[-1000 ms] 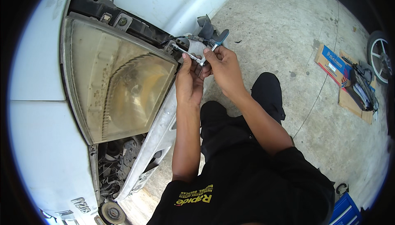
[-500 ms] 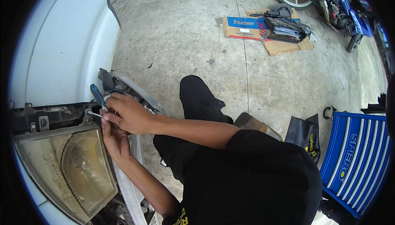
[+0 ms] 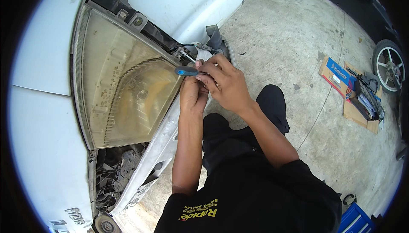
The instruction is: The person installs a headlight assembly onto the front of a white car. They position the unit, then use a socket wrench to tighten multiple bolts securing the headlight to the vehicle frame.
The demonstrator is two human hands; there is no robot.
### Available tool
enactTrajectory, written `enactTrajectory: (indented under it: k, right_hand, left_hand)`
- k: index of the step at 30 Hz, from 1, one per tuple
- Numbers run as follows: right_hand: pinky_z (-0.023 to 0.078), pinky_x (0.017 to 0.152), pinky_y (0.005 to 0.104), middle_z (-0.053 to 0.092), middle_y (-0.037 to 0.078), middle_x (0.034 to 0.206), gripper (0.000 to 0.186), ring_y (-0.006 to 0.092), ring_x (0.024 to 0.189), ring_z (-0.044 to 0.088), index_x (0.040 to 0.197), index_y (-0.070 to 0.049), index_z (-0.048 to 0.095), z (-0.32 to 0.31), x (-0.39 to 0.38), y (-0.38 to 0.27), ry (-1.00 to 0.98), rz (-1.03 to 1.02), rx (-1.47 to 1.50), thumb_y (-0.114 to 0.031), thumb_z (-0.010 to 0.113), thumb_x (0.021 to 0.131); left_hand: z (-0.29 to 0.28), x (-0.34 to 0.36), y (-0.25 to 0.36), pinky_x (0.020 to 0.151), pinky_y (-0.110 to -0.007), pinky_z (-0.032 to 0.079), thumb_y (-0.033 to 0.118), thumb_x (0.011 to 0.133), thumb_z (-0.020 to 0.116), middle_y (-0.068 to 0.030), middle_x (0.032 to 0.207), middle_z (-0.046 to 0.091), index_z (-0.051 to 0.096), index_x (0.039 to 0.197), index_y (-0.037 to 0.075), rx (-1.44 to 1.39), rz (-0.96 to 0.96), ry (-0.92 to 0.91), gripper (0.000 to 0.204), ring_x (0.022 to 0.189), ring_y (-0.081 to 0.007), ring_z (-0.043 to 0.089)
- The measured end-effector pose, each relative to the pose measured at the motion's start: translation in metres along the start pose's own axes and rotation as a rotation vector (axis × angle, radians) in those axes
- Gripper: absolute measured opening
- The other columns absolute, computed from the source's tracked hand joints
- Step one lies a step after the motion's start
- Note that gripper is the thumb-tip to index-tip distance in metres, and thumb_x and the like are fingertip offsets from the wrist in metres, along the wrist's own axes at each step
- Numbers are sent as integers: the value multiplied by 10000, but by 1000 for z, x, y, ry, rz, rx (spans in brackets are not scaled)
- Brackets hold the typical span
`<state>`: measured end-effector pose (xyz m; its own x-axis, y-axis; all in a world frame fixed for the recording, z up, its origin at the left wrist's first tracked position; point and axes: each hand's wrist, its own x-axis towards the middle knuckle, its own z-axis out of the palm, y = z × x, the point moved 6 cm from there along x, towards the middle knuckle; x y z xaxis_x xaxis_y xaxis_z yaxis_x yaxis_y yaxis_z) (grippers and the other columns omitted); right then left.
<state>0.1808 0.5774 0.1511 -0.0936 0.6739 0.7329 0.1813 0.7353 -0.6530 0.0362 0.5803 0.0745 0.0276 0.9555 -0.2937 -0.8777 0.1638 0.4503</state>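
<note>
Both hands meet at the inner edge of a yellowed headlight (image 3: 128,80) on a white vehicle. My right hand (image 3: 230,84) is closed on a ratchet wrench (image 3: 185,71) with a blue-and-grey handle, whose butt end points left over the lamp. From the fingers a bright metal shaft (image 3: 188,57) runs up and left to the mount at the lamp's upper corner. Just below, my left hand (image 3: 191,94) is closed against the tool's head, its fingertips partly hidden behind the handle and the right hand. Whatever fastener the shaft meets is too small to make out.
Dark wiring and a grey plastic piece (image 3: 216,39) stick out beyond the hands. A silver bumper bar (image 3: 159,156) runs beneath the lamp. On the concrete at right lie flattened cardboard (image 3: 338,77) and a black case (image 3: 365,99), near a motorcycle wheel (image 3: 388,66). A blue tool cabinet (image 3: 357,220) stands lower right.
My view has swung left, so the headlight and hands sit farther right in it. The wrench handle has turned from pointing away to pointing left. Both hands stay at the lamp's corner.
</note>
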Motion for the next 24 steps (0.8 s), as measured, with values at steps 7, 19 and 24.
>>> enactTrajectory:
  k: [7,19,24]
  right_hand:
    - [553,637,347,699,96,990,131,178,730,691,1010,5,709,9,-14,37,103,843,392,-106,779,1004]
    - [537,600,335,656,115,981,148,168,722,697,1025,6,682,13,-8,27,45,512,144,-131,734,1043]
    - [544,645,314,643,110,974,131,156,733,697,1031,10,683,9,-1,10,26,217,111,-114,719,1051]
  left_hand:
    - [-12,-3,1,854,-382,619,259,1141,617,-93,1091,724,668,1252,7,273,156,159,280,1032,-210,712]
    - [-6,-7,2,844,-302,629,228,1123,646,-49,1100,729,700,1243,29,302,140,142,238,957,-151,719]
    - [2,0,-3,897,-351,623,248,1135,619,-70,1142,743,698,1240,34,-89,-102,-46,251,1008,-176,720]
